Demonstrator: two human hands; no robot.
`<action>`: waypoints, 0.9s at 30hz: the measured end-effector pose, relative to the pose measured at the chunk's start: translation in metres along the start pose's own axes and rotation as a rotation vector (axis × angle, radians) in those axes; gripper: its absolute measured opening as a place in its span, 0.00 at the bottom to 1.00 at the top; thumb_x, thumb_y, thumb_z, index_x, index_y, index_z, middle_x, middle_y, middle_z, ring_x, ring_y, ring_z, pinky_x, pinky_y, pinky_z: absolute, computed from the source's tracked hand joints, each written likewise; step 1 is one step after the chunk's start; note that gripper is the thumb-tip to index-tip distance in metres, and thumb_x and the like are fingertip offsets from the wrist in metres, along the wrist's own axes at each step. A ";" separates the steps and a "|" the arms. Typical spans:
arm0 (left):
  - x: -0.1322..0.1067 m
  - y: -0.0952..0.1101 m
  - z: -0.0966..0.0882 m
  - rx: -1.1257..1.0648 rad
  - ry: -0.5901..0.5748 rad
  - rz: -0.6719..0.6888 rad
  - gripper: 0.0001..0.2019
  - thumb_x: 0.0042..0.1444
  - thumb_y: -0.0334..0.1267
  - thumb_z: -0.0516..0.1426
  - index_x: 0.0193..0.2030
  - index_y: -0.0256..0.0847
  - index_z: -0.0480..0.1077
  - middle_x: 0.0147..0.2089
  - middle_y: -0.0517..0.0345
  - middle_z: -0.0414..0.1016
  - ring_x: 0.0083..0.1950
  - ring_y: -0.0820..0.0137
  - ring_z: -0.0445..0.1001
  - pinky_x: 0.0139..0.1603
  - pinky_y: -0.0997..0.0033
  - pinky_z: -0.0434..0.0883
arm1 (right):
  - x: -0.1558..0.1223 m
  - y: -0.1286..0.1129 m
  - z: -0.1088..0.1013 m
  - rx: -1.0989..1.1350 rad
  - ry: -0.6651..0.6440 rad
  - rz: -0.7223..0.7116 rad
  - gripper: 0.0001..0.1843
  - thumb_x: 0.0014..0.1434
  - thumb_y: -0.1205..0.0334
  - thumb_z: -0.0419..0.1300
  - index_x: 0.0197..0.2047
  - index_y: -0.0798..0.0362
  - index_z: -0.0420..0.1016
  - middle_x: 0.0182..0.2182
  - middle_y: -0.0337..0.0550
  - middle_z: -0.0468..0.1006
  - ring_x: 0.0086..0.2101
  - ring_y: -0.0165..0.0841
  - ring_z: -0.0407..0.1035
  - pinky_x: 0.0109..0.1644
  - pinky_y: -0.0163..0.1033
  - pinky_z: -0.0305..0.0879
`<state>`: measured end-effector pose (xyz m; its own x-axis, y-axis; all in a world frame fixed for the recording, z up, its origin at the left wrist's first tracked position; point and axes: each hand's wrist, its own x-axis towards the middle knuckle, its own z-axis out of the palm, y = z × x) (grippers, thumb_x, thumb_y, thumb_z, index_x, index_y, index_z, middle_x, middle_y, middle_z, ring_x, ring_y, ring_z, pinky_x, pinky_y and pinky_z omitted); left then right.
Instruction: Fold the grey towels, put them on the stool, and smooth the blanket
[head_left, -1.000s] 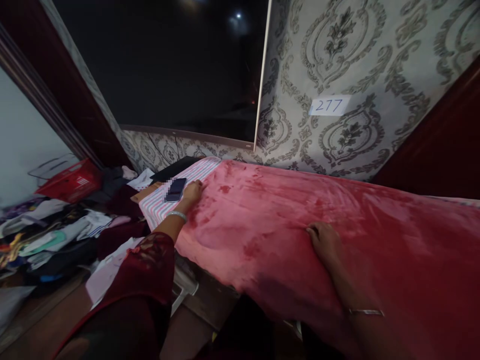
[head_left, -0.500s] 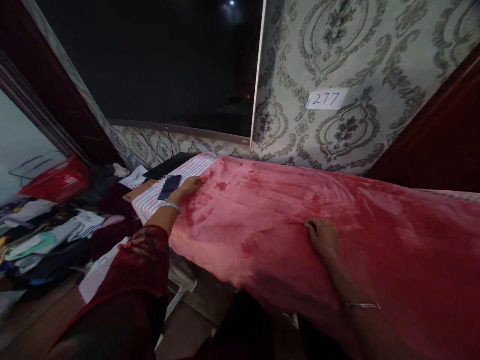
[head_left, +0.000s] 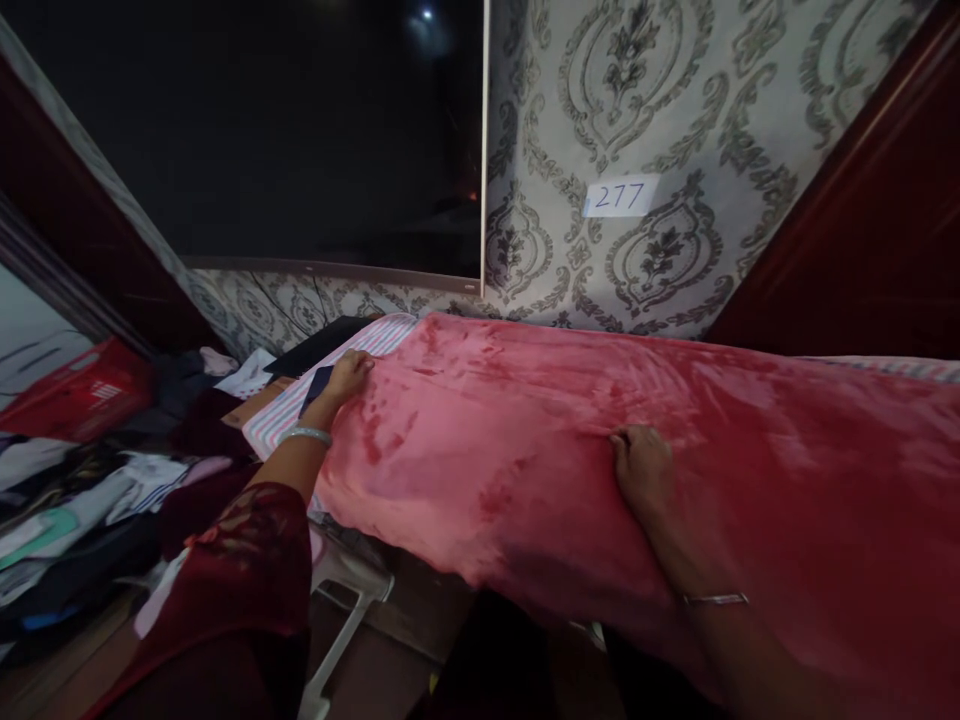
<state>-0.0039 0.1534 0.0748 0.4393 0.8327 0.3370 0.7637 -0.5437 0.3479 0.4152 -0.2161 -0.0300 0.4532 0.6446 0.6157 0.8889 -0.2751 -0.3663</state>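
A red velvety cloth (head_left: 465, 440) lies spread over a long board with a striped cover (head_left: 279, 410). At its left end, my left hand (head_left: 349, 374) pinches the cloth's edge between closed fingers. My right hand (head_left: 643, 466) is closed on the cloth's middle, and a small crease runs left from the fingertips. Darker brushed patches and faint wrinkles mark the pile. A dark phone (head_left: 315, 388) rests on the striped cover, mostly hidden behind my left wrist.
Behind the board, a large dark television (head_left: 322, 140) hangs on patterned wallpaper. A paper label reading 277 (head_left: 619, 196) is stuck to the wall. Piled clothes (head_left: 97, 510) and a red basket (head_left: 90, 390) lie at the left. White board legs (head_left: 349, 620) stand below.
My left hand has moved left with the cloth's edge, which now covers more of the striped cover. My right hand stays at about the same spot on the cloth. The view has shifted slightly.
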 end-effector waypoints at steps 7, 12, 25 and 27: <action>-0.010 0.009 0.020 0.081 0.014 -0.072 0.11 0.61 0.37 0.51 0.34 0.37 0.72 0.46 0.43 0.70 0.45 0.58 0.73 0.52 0.60 0.72 | 0.002 -0.003 0.001 -0.031 -0.153 0.016 0.12 0.66 0.63 0.52 0.38 0.51 0.77 0.36 0.51 0.80 0.40 0.44 0.72 0.43 0.46 0.64; -0.012 0.013 0.011 0.173 -0.023 -0.060 0.13 0.63 0.36 0.48 0.38 0.37 0.73 0.49 0.42 0.72 0.49 0.58 0.74 0.55 0.62 0.72 | 0.004 -0.003 -0.002 0.011 -0.151 -0.020 0.14 0.66 0.64 0.51 0.41 0.53 0.79 0.40 0.53 0.81 0.42 0.45 0.73 0.47 0.48 0.66; -0.018 0.039 0.003 0.412 -0.157 -0.067 0.15 0.62 0.36 0.51 0.42 0.33 0.78 0.47 0.31 0.76 0.53 0.48 0.76 0.49 0.55 0.72 | 0.007 -0.005 0.000 0.034 -0.275 0.021 0.14 0.67 0.65 0.50 0.39 0.52 0.78 0.40 0.48 0.81 0.42 0.41 0.73 0.46 0.43 0.65; -0.019 0.046 0.000 0.414 -0.143 -0.045 0.15 0.61 0.33 0.50 0.41 0.32 0.78 0.48 0.29 0.76 0.54 0.45 0.75 0.52 0.50 0.71 | 0.008 -0.006 -0.001 0.023 -0.283 0.026 0.14 0.66 0.65 0.50 0.39 0.52 0.78 0.40 0.49 0.81 0.43 0.41 0.73 0.47 0.44 0.65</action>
<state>0.0228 0.1125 0.0839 0.4405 0.8764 0.1948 0.8958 -0.4435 -0.0307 0.4136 -0.2098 -0.0226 0.4361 0.8122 0.3875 0.8741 -0.2800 -0.3969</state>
